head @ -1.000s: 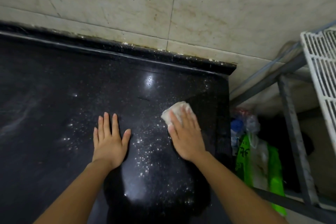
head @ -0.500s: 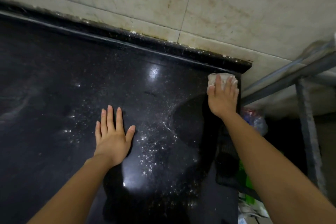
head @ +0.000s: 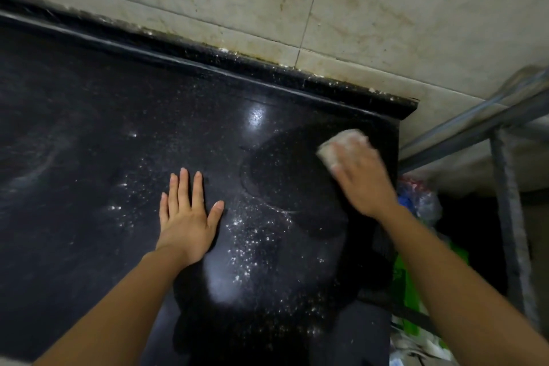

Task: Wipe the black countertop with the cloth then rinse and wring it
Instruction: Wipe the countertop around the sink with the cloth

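Nearest the body, the black bench carries a scatter of white specks running from the front edge up toward the middle. This is the dirt left to clear, so the wiping is judged to be well short of done.

The left hand lies flat on the bench just beside the specks, fingers straight and spread, holding nothing. It makes a good brace and should lift out of the way when the strokes reach it.

Beyond it is a darker, cleaner-looking patch. At its far right the right hand presses the pale cloth down near the right-hand edge of the bench. The fingers seem laid flat over the cloth rather than curled round it, though blur softens them.

To wipe well, draw overlapping strokes from this corner back toward the specks with steady downward pressure, gathering the grit into one pile rather than flicking it off the edge onto the bags below. Fold the cloth to a fresh face once it loads up.

Farthest off, the raised back ledge under the tiled wall shows pale crust along its seam, and that wants a fingertip-backed pass.
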